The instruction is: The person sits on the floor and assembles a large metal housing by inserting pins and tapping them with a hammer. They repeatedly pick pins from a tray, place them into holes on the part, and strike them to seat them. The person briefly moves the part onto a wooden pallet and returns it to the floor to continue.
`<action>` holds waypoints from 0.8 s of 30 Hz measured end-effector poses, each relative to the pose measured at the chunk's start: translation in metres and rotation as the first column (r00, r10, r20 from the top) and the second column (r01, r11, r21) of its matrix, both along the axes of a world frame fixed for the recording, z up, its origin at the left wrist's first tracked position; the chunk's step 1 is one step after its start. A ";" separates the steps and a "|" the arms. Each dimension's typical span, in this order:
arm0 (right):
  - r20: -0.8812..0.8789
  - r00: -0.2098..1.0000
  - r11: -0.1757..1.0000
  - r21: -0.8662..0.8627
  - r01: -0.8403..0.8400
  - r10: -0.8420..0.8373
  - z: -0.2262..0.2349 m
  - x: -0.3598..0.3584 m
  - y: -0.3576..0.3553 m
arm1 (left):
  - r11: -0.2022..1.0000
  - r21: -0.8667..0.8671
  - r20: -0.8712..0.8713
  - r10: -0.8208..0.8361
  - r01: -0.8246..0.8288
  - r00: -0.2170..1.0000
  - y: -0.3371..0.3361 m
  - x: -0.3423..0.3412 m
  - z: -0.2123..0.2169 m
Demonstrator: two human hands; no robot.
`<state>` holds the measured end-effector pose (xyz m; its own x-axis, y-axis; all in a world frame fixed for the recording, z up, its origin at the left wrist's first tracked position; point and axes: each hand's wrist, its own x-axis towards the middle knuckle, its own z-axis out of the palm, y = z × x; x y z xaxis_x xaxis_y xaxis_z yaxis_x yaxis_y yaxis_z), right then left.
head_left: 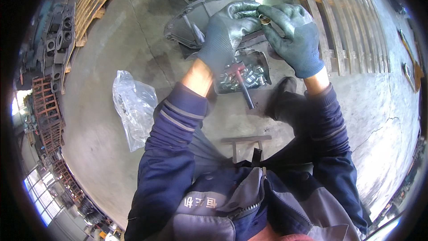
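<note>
Both gloved hands raised together, left hand (227,29) and right hand (292,33) pinching a small ring (265,19).

A small brass-coloured ring (265,19) sits pinched between gloved fingertips, held above a grey cast-metal housing (191,20) lying flat on the concrete floor

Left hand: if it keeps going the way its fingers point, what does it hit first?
The left hand points up and to the right, toward the right hand. First in line is the small brass-coloured ring pinched between both hands' fingertips, then the right hand's fingers; depth is hard to judge.
</note>
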<state>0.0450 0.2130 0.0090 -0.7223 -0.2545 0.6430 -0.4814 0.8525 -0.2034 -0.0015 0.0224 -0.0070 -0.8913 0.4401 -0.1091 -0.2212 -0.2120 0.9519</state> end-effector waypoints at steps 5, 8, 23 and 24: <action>0.003 1.000 1.000 0.007 0.011 -0.011 -0.001 0.002 0.001 | 0.999 0.051 0.045 0.008 -0.010 0.999 0.001 0.002 -0.006; 0.018 1.000 1.000 0.003 0.016 -0.016 -0.001 0.003 0.002 | 0.999 0.049 0.025 -0.004 0.003 1.000 0.002 0.000 -0.009; 0.088 0.996 0.999 0.042 0.018 -0.022 -0.011 0.009 0.017 | 0.996 -0.074 0.033 -0.057 0.059 0.998 0.017 0.007 -0.009; 0.100 0.995 0.999 0.036 0.024 -0.028 -0.013 0.009 0.019 | 0.992 -0.095 0.028 -0.074 0.077 0.997 0.019 0.005 -0.012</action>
<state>0.0541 0.2322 -0.0044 -0.7894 -0.2560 0.5580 -0.4378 0.8720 -0.2193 0.0034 0.0415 -0.0186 -0.8525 0.4924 -0.1754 -0.2564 -0.1015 0.9612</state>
